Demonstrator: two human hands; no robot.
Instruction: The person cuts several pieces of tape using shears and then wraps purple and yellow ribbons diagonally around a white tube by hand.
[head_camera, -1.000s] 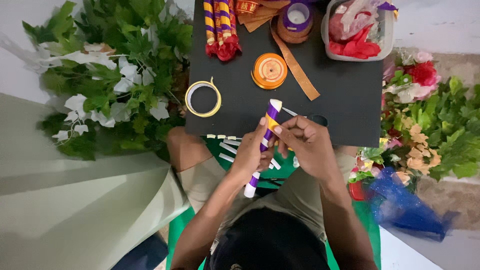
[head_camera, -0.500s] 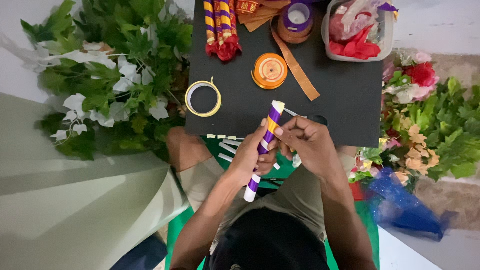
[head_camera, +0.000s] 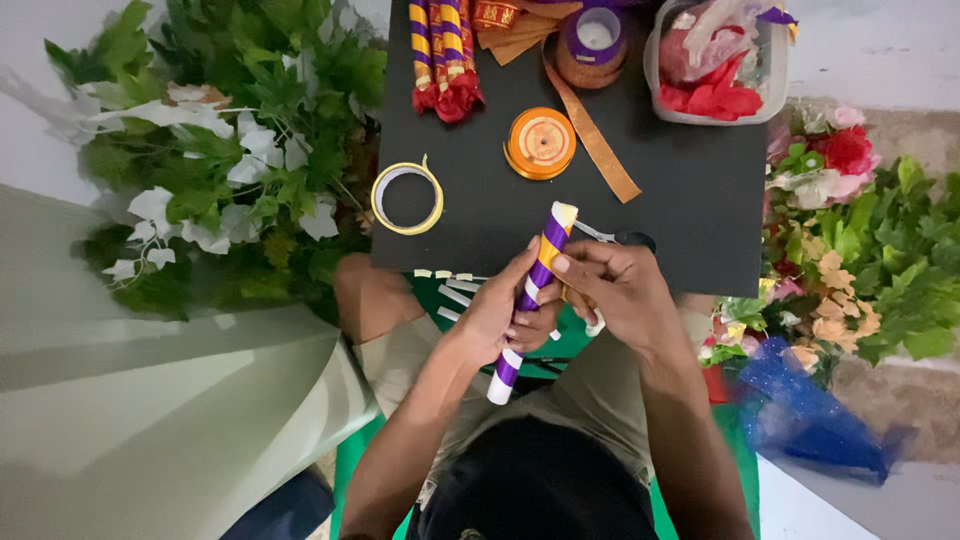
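Two hands work a paper tube (head_camera: 528, 300) striped in purple, orange and white above the person's lap: the left hand (head_camera: 500, 315) wraps its middle, the right hand (head_camera: 610, 290) pinches ribbon against it. Since a second ago the tube has tipped slightly, its top nearer the black board (head_camera: 690, 210), suggesting wrapping continues. Beyond lie a tape ring (head_camera: 407, 198), an orange ribbon spool (head_camera: 540, 143) and finished striped tubes (head_camera: 440, 45).
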